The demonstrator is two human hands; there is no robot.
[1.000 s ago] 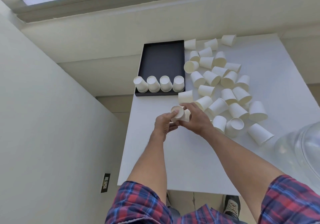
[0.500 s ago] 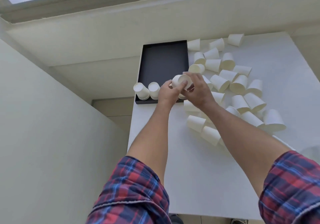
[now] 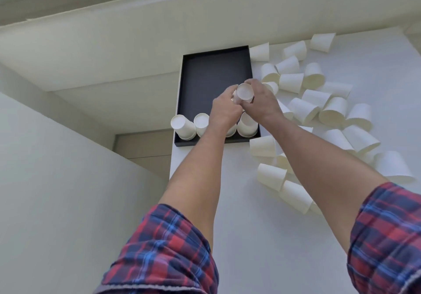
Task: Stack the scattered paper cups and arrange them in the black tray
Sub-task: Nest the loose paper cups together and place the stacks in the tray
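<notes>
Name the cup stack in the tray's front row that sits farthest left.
The stack at the black tray's front-left corner, leaning over its edge.

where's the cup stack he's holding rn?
Head view, centre: the held cup stack is over the black tray, gripped between left hand and right hand, beyond the near-edge row of cups.

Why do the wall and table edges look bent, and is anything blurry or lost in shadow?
Head view: the wide-angle lens bows the straight ledges and table edges; soft daylight, faint shadows; slight blur on the held cups between the left hand and right hand; black tray floor shows no detail.
</notes>
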